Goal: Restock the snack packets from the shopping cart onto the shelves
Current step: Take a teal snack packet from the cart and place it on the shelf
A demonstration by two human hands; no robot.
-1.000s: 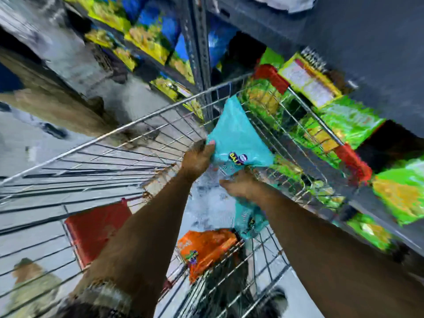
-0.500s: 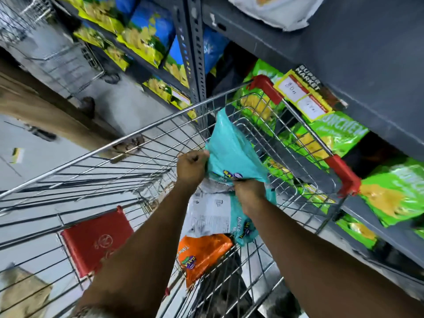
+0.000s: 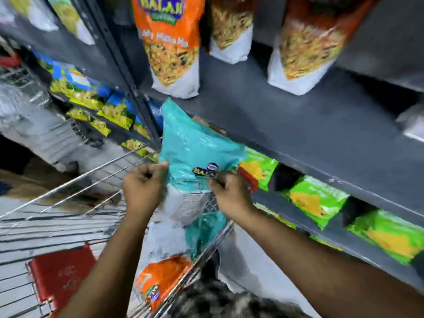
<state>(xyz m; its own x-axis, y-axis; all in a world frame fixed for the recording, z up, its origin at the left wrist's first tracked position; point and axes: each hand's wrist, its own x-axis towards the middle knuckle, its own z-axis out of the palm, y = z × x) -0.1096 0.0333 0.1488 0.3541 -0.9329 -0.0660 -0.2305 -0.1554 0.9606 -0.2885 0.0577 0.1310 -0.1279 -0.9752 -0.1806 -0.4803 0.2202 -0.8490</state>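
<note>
I hold a teal snack packet (image 3: pixel 192 143) above the wire shopping cart (image 3: pixel 75 180), its top corner pointing up toward the grey shelf (image 3: pixel 286 120). My left hand (image 3: pixel 143 188) pinches its left edge and my right hand (image 3: pixel 231 195) grips its lower right, near the logo. Under it, inside the cart, lie a white-backed packet (image 3: pixel 183 203), another teal packet (image 3: pixel 204 228) and an orange packet (image 3: pixel 160 278).
Orange-and-white packets (image 3: pixel 169 47) stand on the grey shelf above. Green packets (image 3: pixel 316 198) fill the lower shelf on the right. Blue-and-yellow packets (image 3: pixel 91 95) sit in the left bay past a dark upright post (image 3: pixel 124 72). A red flap (image 3: pixel 59 274) is in the cart seat.
Both hands have lifted the teal packet higher, out of the cart and toward the grey shelf. The view has tilted up, bringing the orange packets into sight.
</note>
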